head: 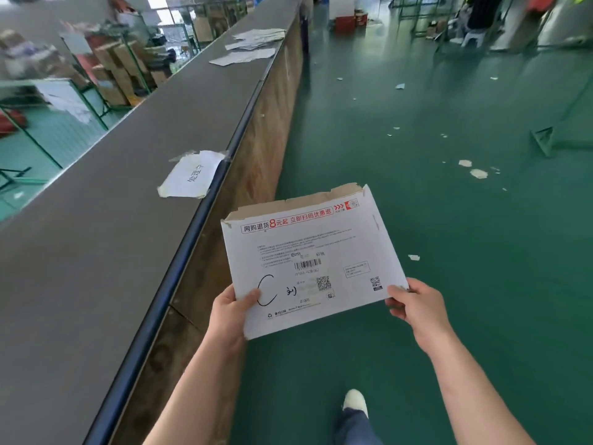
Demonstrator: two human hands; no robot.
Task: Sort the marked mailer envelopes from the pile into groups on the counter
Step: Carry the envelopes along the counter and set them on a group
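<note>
I hold a white mailer envelope [308, 252] in front of me over the green floor, to the right of the grey counter [106, 236]. It has a torn top edge, red print, a barcode and a hand-drawn black "C" near its lower left corner. My left hand [229, 313] grips that lower left corner, thumb on top beside the "C". My right hand [414, 308] pinches the lower right corner. Far along the counter lie groups of white envelopes [253, 46].
A paper label [192, 175] with black characters is taped at the counter's near edge. The counter's wooden side panel [256, 155] runs along my left. Paper scraps [473, 168] dot the floor. Green metal racks [545, 139] stand to the right; my shoe [354, 401] is below.
</note>
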